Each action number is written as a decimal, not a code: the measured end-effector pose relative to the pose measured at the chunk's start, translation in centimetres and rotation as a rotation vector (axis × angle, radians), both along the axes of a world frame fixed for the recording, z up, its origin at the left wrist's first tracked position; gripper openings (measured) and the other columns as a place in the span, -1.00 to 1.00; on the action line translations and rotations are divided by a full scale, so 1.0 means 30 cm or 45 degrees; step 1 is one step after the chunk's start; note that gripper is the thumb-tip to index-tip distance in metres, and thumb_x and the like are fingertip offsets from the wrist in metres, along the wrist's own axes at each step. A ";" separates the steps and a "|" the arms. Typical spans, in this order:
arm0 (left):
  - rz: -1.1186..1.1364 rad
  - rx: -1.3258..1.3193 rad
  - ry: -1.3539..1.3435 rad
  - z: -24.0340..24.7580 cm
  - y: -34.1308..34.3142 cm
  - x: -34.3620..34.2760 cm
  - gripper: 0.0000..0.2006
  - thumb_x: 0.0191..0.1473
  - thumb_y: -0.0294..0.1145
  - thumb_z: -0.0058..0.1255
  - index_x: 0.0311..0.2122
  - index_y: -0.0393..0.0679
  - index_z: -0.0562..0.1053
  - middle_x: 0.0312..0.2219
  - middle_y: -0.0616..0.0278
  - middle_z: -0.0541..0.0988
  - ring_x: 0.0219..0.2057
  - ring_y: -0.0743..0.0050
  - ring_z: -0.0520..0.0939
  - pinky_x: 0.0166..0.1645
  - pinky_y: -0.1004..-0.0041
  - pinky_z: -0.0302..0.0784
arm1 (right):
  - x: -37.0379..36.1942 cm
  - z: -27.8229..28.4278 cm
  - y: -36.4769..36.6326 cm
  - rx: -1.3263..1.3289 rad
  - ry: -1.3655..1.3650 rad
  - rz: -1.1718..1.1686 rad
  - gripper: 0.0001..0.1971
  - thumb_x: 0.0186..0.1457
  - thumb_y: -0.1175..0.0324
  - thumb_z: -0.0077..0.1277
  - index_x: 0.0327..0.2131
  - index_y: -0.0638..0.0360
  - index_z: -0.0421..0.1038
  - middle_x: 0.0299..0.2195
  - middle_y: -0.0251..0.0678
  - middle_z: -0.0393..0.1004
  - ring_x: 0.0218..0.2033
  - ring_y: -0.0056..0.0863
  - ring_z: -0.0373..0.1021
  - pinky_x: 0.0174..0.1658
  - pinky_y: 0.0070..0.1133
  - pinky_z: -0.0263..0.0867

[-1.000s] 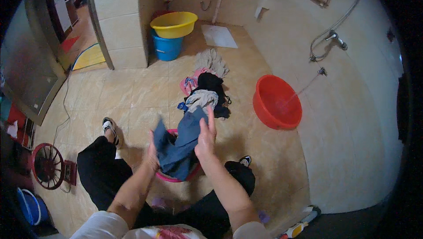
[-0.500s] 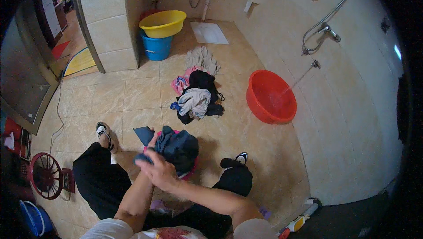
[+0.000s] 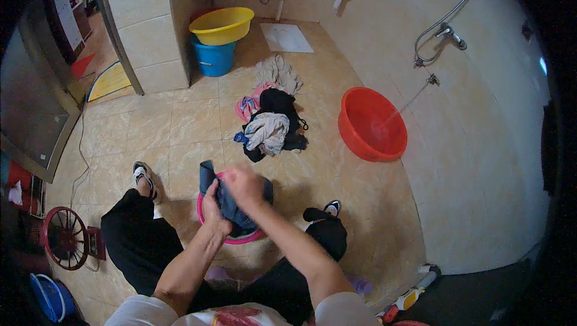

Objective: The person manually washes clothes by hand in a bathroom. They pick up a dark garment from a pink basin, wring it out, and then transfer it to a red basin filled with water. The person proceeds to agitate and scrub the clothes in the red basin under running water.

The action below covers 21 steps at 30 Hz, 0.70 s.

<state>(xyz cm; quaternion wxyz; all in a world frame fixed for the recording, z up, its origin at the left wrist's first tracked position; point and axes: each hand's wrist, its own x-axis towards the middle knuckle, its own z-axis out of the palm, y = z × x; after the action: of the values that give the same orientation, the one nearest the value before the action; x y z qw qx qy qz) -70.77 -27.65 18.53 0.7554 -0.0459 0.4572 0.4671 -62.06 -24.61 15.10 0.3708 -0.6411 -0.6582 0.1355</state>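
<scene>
A dark blue garment (image 3: 236, 213) lies bunched in a pink basin (image 3: 201, 207) between my knees. Around part of this cloth my left hand (image 3: 211, 209) is closed, and a flap of it sticks up above the fingers. Just to the right, my right hand (image 3: 243, 186) is over the garment, smeared by motion. Its fingers look curled, but whether they grip cloth cannot be made out. The two hands are close together, slightly apart.
Beyond the basin lies a heap of clothes (image 3: 267, 130) on the tiled floor. Water runs from a wall tap (image 3: 432, 79) into a red basin (image 3: 360, 123). A yellow basin (image 3: 222, 25) rests on a blue bucket (image 3: 215, 60) at the back. A dark red fan-like thing (image 3: 65, 239) stands left.
My right hand has moved away from my left, up and to the right over the garment. The cloth flap by my left hand now stands more upright. The view has shifted slightly.
</scene>
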 end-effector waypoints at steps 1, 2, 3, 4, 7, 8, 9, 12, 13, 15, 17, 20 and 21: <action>0.029 0.039 -0.001 -0.055 0.009 -0.015 -0.72 0.06 -0.01 -0.12 -0.43 0.02 0.46 -0.46 0.29 0.56 -0.39 0.33 0.56 -0.21 0.35 0.49 | 0.021 0.017 0.039 0.183 0.037 -0.042 -0.79 0.02 0.23 -0.01 -0.57 0.11 0.38 -0.56 -0.20 0.39 -0.54 -0.15 0.37 -0.54 -0.33 0.28; 0.037 0.083 -0.005 -0.048 0.018 -0.027 -0.70 0.06 0.01 -0.13 -0.45 0.02 0.45 -0.46 0.29 0.56 -0.39 0.32 0.56 -0.21 0.33 0.49 | -0.002 0.032 0.021 0.186 0.037 -0.023 -0.81 0.02 0.23 -0.01 -0.55 0.11 0.38 -0.53 -0.20 0.38 -0.53 -0.16 0.37 -0.54 -0.33 0.28; 0.044 0.117 -0.014 -0.048 0.022 -0.033 -0.69 0.06 0.02 -0.14 -0.47 0.02 0.44 -0.46 0.29 0.56 -0.39 0.31 0.56 -0.21 0.32 0.49 | -0.033 0.049 -0.029 0.180 0.031 -0.007 -0.82 0.01 0.24 -0.01 -0.52 0.12 0.38 -0.50 -0.20 0.38 -0.51 -0.17 0.38 -0.53 -0.33 0.29; -0.030 0.324 -0.286 -0.130 0.034 -0.089 -0.67 0.02 0.05 -0.08 -0.38 -0.01 0.46 -0.51 0.27 0.53 -0.44 0.28 0.54 -0.23 0.32 0.47 | -0.062 0.079 -0.088 0.200 0.058 0.182 -0.84 0.01 0.26 -0.01 -0.49 0.13 0.37 -0.46 -0.20 0.38 -0.49 -0.16 0.38 -0.51 -0.33 0.30; -0.020 0.366 -0.368 -0.073 0.024 -0.106 -0.73 0.10 -0.08 -0.16 -0.32 -0.04 0.43 -0.35 0.24 0.52 -0.33 0.31 0.51 -0.16 0.32 0.44 | -0.139 0.173 -0.250 0.275 0.225 0.458 -0.88 -0.12 0.32 0.11 -0.49 0.09 0.42 -0.53 -0.26 0.31 -0.52 -0.23 0.37 -0.51 -0.37 0.29; 0.044 0.275 -0.230 -0.022 0.001 -0.091 -0.73 0.11 -0.10 -0.18 -0.29 -0.06 0.43 -0.32 0.22 0.52 -0.30 0.30 0.51 -0.14 0.31 0.44 | -0.139 0.158 -0.259 0.348 0.243 0.516 -0.88 -0.10 0.32 0.10 -0.47 0.10 0.42 -0.53 -0.26 0.32 -0.52 -0.23 0.36 -0.50 -0.37 0.29; 0.045 0.265 -0.147 -0.109 -0.005 -0.105 -0.70 0.11 -0.10 -0.19 -0.25 -0.08 0.44 -0.31 0.19 0.54 -0.28 0.26 0.53 -0.11 0.29 0.45 | -0.140 0.117 -0.235 0.323 0.173 0.504 -0.88 -0.07 0.31 0.08 -0.48 0.12 0.41 -0.52 -0.25 0.34 -0.52 -0.23 0.36 -0.50 -0.36 0.29; -0.121 0.038 0.090 -0.052 -0.054 -0.015 -0.70 0.10 -0.14 -0.20 -0.20 -0.09 0.45 -0.32 0.14 0.57 -0.28 0.19 0.57 -0.10 0.29 0.48 | 0.001 0.029 -0.033 0.251 0.157 0.043 -0.83 0.03 0.30 -0.02 -0.54 0.14 0.37 -0.53 -0.21 0.38 -0.52 -0.17 0.36 -0.49 -0.34 0.27; -0.156 0.038 0.114 0.024 -0.053 0.004 -0.70 0.11 -0.11 -0.21 -0.25 -0.08 0.46 -0.34 0.15 0.57 -0.31 0.20 0.57 -0.14 0.28 0.49 | 0.031 0.044 -0.002 0.265 0.171 -0.048 -0.81 0.06 0.29 -0.05 -0.55 0.14 0.36 -0.53 -0.19 0.38 -0.51 -0.15 0.36 -0.49 -0.33 0.26; -0.111 0.056 0.003 0.020 -0.015 -0.029 -0.72 0.12 -0.15 -0.21 -0.26 -0.09 0.44 -0.35 0.22 0.55 -0.32 0.27 0.55 -0.24 0.29 0.49 | -0.036 0.070 -0.080 0.172 0.057 0.033 -0.84 0.03 0.30 -0.03 -0.51 0.16 0.37 -0.53 -0.20 0.37 -0.51 -0.14 0.36 -0.49 -0.33 0.27; -0.148 0.408 -0.145 -0.198 0.044 -0.142 -0.74 0.11 -0.15 -0.21 -0.26 -0.06 0.44 -0.32 0.19 0.54 -0.34 0.31 0.52 -0.18 0.29 0.46 | -0.133 0.148 -0.216 0.280 0.196 0.427 -0.82 0.01 0.25 0.00 -0.45 0.16 0.39 -0.49 -0.17 0.36 -0.49 -0.17 0.37 -0.51 -0.33 0.29; -0.128 0.449 0.073 -0.325 0.036 -0.160 -0.74 0.12 -0.14 -0.23 -0.27 -0.03 0.44 -0.31 0.17 0.54 -0.35 0.31 0.52 -0.13 0.28 0.44 | -0.150 0.160 -0.226 0.269 0.269 0.459 -0.84 -0.02 0.27 0.02 -0.43 0.13 0.42 -0.51 -0.20 0.36 -0.51 -0.17 0.36 -0.49 -0.35 0.29; -0.087 0.334 0.092 -0.237 -0.001 -0.089 -0.72 0.14 -0.12 -0.26 -0.27 -0.04 0.44 -0.33 0.18 0.55 -0.33 0.29 0.54 -0.14 0.27 0.46 | -0.091 0.100 -0.153 0.293 0.197 0.338 -0.84 0.00 0.26 0.00 -0.46 0.14 0.40 -0.52 -0.20 0.36 -0.49 -0.18 0.37 -0.49 -0.34 0.29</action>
<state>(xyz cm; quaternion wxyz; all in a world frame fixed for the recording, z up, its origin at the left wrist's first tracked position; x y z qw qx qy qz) -73.45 -27.69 11.41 0.7535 0.0857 0.4203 0.4984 -64.80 -29.20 18.09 0.4701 -0.4895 -0.7176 0.1562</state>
